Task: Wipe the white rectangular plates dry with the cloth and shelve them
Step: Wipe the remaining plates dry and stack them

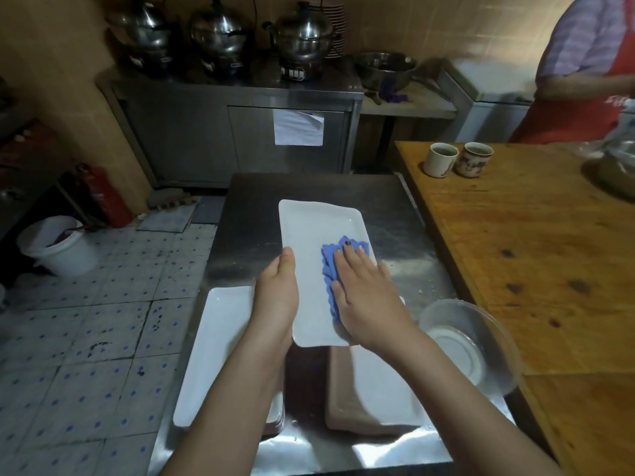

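**Mid-wipe on one plate, shelving yet to come**

Pressing down with the fingers point(347, 266) of the right hand point(364, 297), laid straight and a little apart, flat on the blue cloth point(330, 261). Pinching nothing, just pushing the bunched cloth against the right half of the white rectangular plate point(316, 228). Gripping the plate's left long edge with the left hand point(276, 293), thumb on top of the rim; cannot tell how the other fingers lie, hidden beneath. Held lengthwise away from the body, apparently lifted a little off the steel surface point(254, 194), near end over the gap between two stacks.

Judging by that: drying step in hand, top face only partly covered. Next, probably sweeping the cloth across the left half and out to the far end. Then turning the plate for the underside, with a firm left grip on a glossy, likely wet rim. No shelf to be seen from here, so can't say where to carry it.

Looks smooth and glazed, shallow, with a raised rim and rounded corners; a few specks like droplets by the far right edge. Nearer in, a left stack of plates point(220, 338) and a right stack of plates point(378, 386) resting on the surface. Off to the right, a clear bowl point(443, 305) at the surface's edge, beside a wooden table point(515, 252) with a pair of cups point(440, 159).
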The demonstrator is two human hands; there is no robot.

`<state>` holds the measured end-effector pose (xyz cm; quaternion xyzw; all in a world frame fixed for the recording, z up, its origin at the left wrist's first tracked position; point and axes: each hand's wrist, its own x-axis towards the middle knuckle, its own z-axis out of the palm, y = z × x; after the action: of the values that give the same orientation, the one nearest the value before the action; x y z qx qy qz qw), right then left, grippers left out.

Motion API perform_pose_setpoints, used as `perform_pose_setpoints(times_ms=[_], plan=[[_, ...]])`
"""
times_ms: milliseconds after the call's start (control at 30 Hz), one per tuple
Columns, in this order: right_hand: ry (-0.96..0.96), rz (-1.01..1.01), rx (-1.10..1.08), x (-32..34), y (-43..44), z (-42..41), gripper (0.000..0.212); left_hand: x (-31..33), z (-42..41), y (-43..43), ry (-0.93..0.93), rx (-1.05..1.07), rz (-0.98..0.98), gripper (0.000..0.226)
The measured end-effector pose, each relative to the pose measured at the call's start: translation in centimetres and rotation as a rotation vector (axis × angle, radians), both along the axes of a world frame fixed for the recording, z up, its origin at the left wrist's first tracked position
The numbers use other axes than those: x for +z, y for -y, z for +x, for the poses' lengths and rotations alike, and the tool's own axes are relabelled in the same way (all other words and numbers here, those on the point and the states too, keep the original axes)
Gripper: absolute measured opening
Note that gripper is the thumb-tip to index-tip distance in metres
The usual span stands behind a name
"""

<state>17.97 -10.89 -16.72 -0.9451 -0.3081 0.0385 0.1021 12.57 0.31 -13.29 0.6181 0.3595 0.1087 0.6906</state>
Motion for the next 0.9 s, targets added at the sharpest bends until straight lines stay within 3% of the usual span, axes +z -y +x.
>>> perform_pose_setpoints(times_ms=[133,233,500,700,900], plan=[[-0.054,0.075,0.135,1.3,-2.3,1.1,0.052,0.0,0.6,-0.1,-0.016,-0.045,-0.009,0.035],[0.018,0.013,0.166,2.3,-3.3,3.0,0.051,-0.3,0.4,0.3,-0.023,-0.078,-0.019,0.035],[0.114,-0.130,-0.051,2.5,-0.5,4.7,0.052,0.2,-0.2,0.5,0.053,-0.040,-0.057,0.031],[-0.012,0.012,-0.181,1.4,-1.4,1.8,0.055,-0.5,0.2,1.0,0.062,-0.030,-0.084,0.031],[-0.144,0.162,-0.018,2.0,-3.4,-2.9,0.064,-0.9,1.1,0.7,0.119,0.035,-0.153,0.029]])
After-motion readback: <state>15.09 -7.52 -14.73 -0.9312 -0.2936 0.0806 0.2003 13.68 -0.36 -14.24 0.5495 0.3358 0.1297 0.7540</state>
